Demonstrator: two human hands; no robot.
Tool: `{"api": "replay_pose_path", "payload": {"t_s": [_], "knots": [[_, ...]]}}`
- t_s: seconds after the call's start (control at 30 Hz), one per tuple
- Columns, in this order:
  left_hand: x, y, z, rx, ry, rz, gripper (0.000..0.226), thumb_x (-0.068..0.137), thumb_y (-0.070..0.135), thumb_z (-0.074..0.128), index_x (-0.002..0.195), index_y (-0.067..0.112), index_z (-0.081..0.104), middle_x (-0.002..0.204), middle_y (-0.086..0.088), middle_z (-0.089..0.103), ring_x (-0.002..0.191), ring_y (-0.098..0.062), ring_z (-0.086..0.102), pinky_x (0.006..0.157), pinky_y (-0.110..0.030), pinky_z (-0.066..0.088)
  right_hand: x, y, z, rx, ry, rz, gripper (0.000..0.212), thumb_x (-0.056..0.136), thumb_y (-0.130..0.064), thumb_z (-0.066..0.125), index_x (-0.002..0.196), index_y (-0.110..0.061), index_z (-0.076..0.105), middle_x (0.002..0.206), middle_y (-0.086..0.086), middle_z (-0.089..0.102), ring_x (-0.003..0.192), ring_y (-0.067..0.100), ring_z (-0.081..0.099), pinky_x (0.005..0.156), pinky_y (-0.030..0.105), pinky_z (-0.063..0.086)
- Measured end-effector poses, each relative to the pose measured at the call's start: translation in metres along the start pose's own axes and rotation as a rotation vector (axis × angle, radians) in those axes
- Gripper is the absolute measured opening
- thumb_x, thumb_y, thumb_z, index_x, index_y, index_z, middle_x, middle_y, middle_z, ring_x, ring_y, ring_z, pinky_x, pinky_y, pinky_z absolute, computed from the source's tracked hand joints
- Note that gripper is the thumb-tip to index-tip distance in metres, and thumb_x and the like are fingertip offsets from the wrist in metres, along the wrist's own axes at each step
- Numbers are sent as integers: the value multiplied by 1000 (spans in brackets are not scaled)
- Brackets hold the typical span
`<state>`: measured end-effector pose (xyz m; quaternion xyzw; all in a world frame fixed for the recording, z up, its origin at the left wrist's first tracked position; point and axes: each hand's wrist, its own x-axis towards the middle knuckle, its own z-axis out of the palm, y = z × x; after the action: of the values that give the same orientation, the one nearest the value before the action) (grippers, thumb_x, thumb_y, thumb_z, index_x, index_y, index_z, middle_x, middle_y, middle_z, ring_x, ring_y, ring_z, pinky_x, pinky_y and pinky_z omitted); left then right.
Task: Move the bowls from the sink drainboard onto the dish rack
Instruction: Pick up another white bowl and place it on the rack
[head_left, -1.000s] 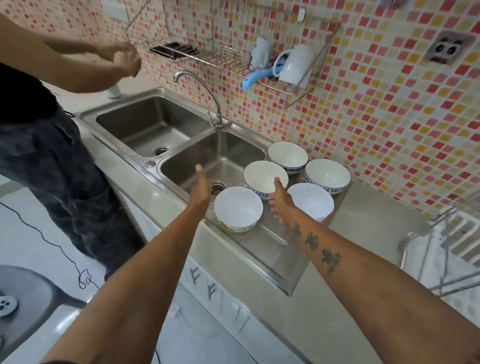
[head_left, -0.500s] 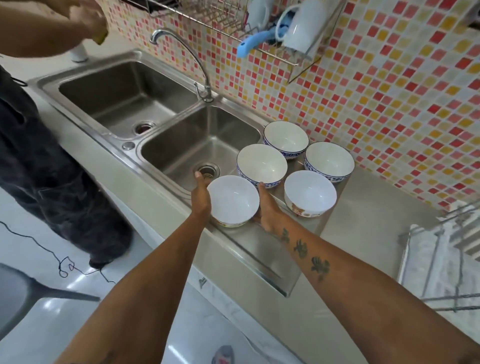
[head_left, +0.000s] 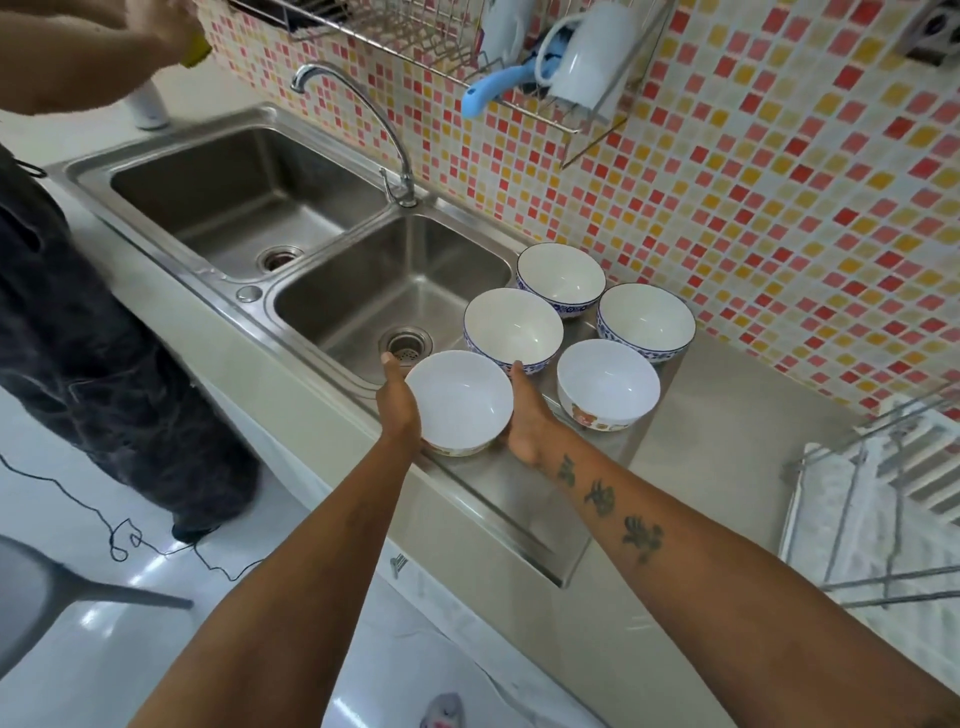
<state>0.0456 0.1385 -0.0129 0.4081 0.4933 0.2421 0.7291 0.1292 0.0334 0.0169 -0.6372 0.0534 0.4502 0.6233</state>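
Several white bowls stand on the steel drainboard (head_left: 498, 499) to the right of the sink. The nearest bowl (head_left: 457, 397) is clasped from both sides: my left hand (head_left: 397, 402) presses its left wall and my right hand (head_left: 527, 415) its right wall. Behind it are a blue-rimmed bowl (head_left: 511, 327), another white bowl (head_left: 605, 382) with a coloured pattern, and two more blue-patterned bowls (head_left: 561, 275) (head_left: 644, 319) by the tiled wall. A wire dish rack (head_left: 878, 499) over a white cloth sits at the right edge of the counter.
A double steel sink (head_left: 363, 280) with a curved tap (head_left: 395, 171) lies left of the bowls. Another person (head_left: 78, 322) stands at the far basin. A wall rack (head_left: 519, 47) above holds a white mug and a blue-handled tool. A cable trails on the floor.
Both hands went from hovering apart near the front bowl to closing against its two sides. The view has dropped and moved closer to the counter.
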Motion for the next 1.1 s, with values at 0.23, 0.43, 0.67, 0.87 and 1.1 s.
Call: {"api": "replay_pose_path", "payload": {"t_s": [0.23, 0.43, 0.67, 0.87, 1.1], "knots": [[-61, 45, 16, -134, -48, 47, 48, 97, 59, 25, 85, 29, 60, 88, 2, 70, 78, -21, 67, 59, -29, 56, -67, -36, -8, -34, 28, -152, 51, 98, -54, 34, 137, -23, 46, 136, 6, 57, 124, 24, 55, 108, 43, 43], [-169, 113, 64, -186, -200, 297, 45, 97, 54, 32, 76, 36, 67, 81, 11, 69, 83, -16, 65, 59, -26, 52, -187, -87, -44, 35, 82, -484, 43, 98, -53, 35, 134, -35, 48, 132, -1, 58, 112, 19, 58, 91, 43, 52], [-314, 157, 135, -277, -576, 449, 36, 90, 41, 57, 57, 32, 68, 63, 17, 67, 67, -7, 65, 54, -24, 51, -332, -130, -125, 46, 148, -978, 50, 94, -53, 35, 137, -31, 48, 140, -3, 54, 128, 20, 52, 108, 51, 41], [-436, 141, 213, -259, -951, 431, 26, 91, 32, 52, 72, 23, 69, 71, 6, 67, 63, -15, 64, 50, -22, 52, -434, -137, -217, 215, 311, -1198, 40, 100, -42, 32, 128, -26, 56, 123, -1, 67, 108, 15, 65, 79, 31, 56], [-545, 107, 284, -131, -1414, 215, 28, 93, 26, 43, 73, 21, 61, 57, 5, 64, 47, -15, 63, 47, -23, 51, -518, -139, -315, 259, 566, -1417, 32, 101, -38, 36, 100, -32, 68, 99, -11, 73, 95, 11, 69, 77, 35, 56]]}}
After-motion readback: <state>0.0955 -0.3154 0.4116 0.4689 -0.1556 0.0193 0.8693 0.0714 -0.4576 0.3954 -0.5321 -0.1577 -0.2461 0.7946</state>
